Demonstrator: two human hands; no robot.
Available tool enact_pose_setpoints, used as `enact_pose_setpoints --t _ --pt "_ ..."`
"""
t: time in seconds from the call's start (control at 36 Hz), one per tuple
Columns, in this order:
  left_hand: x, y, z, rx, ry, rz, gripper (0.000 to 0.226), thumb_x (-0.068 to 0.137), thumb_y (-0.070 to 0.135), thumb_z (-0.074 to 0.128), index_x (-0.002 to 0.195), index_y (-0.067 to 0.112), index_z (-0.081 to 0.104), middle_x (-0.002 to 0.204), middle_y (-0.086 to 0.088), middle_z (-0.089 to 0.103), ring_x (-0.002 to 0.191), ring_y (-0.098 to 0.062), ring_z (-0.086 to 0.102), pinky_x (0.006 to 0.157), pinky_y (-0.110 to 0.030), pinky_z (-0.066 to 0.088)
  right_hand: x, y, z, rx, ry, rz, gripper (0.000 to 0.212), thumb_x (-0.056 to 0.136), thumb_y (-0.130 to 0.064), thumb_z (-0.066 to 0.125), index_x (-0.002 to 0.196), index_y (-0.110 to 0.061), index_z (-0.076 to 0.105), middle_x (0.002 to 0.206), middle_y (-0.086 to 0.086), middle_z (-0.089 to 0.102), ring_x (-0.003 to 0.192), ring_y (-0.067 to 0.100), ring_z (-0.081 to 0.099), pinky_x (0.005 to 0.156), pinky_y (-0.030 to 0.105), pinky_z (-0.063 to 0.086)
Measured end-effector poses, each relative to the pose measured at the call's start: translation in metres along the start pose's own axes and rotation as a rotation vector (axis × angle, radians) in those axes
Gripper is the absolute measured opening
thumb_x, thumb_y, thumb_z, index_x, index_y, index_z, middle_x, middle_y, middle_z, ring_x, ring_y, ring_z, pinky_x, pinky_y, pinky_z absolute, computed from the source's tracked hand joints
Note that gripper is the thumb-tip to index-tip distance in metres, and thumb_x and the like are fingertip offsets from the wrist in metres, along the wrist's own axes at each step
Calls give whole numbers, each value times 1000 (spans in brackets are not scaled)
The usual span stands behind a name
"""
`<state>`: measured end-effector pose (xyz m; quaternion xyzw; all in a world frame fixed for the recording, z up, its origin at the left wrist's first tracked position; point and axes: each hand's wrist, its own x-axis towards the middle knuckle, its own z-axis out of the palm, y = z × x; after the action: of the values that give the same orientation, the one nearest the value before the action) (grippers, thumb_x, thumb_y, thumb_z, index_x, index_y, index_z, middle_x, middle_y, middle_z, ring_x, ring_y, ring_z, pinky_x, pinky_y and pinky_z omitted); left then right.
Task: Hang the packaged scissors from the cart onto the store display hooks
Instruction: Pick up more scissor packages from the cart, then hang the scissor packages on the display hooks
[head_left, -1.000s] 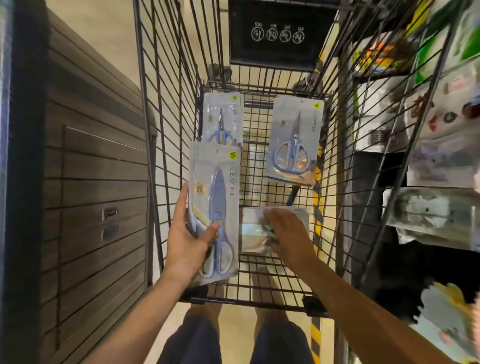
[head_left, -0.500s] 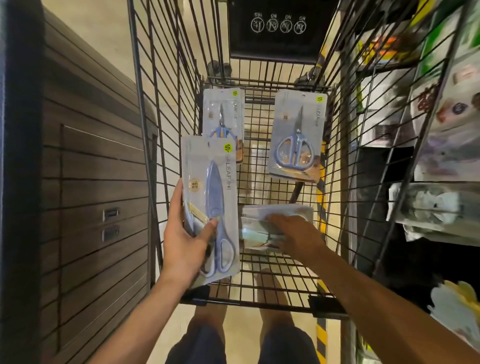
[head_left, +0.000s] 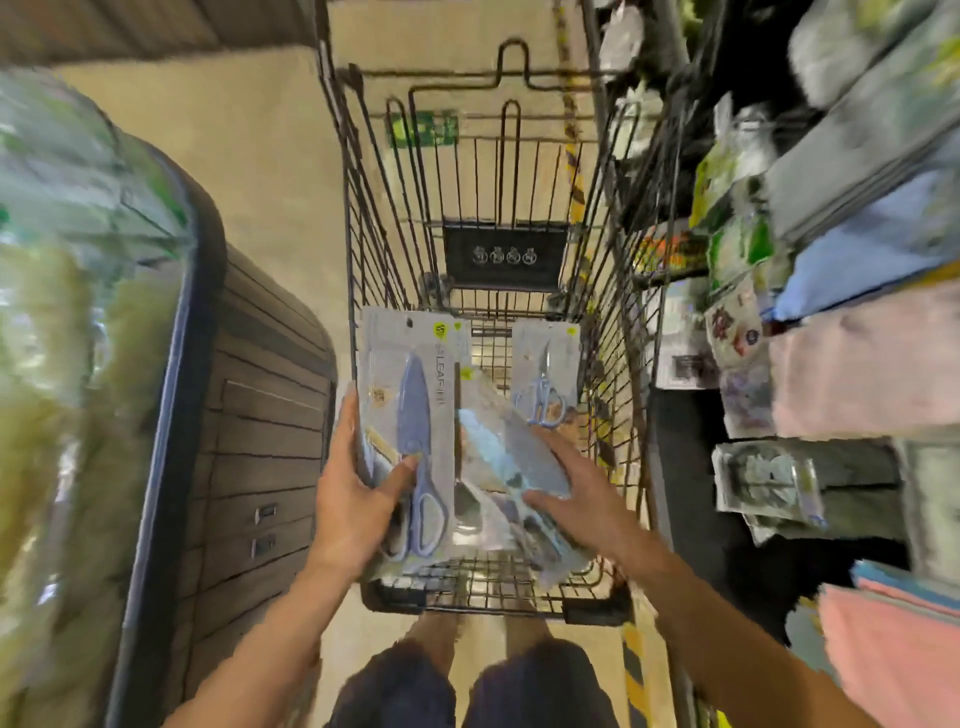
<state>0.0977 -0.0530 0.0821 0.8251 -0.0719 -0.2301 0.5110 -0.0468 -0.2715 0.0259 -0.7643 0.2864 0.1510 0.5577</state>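
Over the cart's (head_left: 363, 218) near-left corner, the left hand (head_left: 358, 499) grips 1 scissors pack (head_left: 410, 415), blade tip pointing away (long axis toward the far end). The right hand (head_left: 576, 488), fingers curled, lifts a blurred second pack (head_left: 498, 457) tilted beside it.

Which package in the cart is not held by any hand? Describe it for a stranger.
Look into the wire cart, toward its far right side. There a scissors package lies beyond the right hand. Its scissors are small, with round blue handles, unlike the long blue pair in the left hand.
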Motion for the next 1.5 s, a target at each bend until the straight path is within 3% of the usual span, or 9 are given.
enact_pose_setpoints --t 0.17,0.28,0.36,0.5,1.03,1.19,1.33,1.44,1.5 --pt "-20 72 -40 -15 50 158 96 87 10 78 157 43 21 162 18 31 148 -2 31 118 -33 34 -48 -69 -34 254 130 -115 88 83 -14 82 149 -49 36 150 -24 44 131 -1 51 103 21 46" --pt "-32 104 -63 -21 113 266 95 86 10 79 151 49 22 151 43 28 144 11 29 107 -5 32 -75 -101 -45 437 207 -198 95 64 -27 95 142 -42 44 136 -17 62 124 5 60 96 22 53" --pt "-38 114 -77 -41 115 303 95 85 10 79 155 45 24 153 41 29 142 12 31 113 -21 35 -92 -120 -44 437 248 -265 92 74 -12 87 149 -36 40 144 -8 57 130 9 57 103 28 52" --pt "-46 121 -103 -126 25 363 94 86 15 78 157 43 24 162 21 31 148 -5 33 118 -49 36 -119 -145 -27 401 363 -342 90 80 -8 83 152 -37 37 143 -26 54 129 -3 54 97 12 47" --pt "-83 119 -141 -190 -398 489 97 83 13 80 152 53 26 158 28 33 145 -7 39 115 -48 40 -263 -156 89 446 953 -270 83 81 -6 80 146 -38 41 125 -39 60 114 -6 63 85 13 53" --pt "-125 131 -113 -152 -538 571 98 80 20 81 153 52 25 144 51 28 132 25 31 116 -32 31 -327 -136 104 504 1113 -220 81 83 -14 81 148 -39 40 133 -33 58 121 -1 60 101 38 53" --pt "-173 142 -83 -126 -683 646 96 82 21 80 153 54 25 156 39 25 148 0 28 121 -47 30 -389 -109 119 532 1265 -205 81 84 -17 82 144 -52 41 148 -22 49 131 5 55 107 48 49" --pt "-228 148 -50 -150 -757 747 95 82 20 80 151 55 26 148 51 23 136 25 23 116 -27 27 -454 -83 134 563 1378 -194 81 83 -17 81 145 -51 41 143 -32 49 129 -2 54 106 44 51" --pt "-260 147 -32 -164 -828 768 96 82 18 81 150 57 26 151 46 26 140 19 26 116 -29 30 -490 -68 145 560 1446 -182 82 83 -15 80 148 -44 39 136 -35 54 126 -1 57 103 42 53"
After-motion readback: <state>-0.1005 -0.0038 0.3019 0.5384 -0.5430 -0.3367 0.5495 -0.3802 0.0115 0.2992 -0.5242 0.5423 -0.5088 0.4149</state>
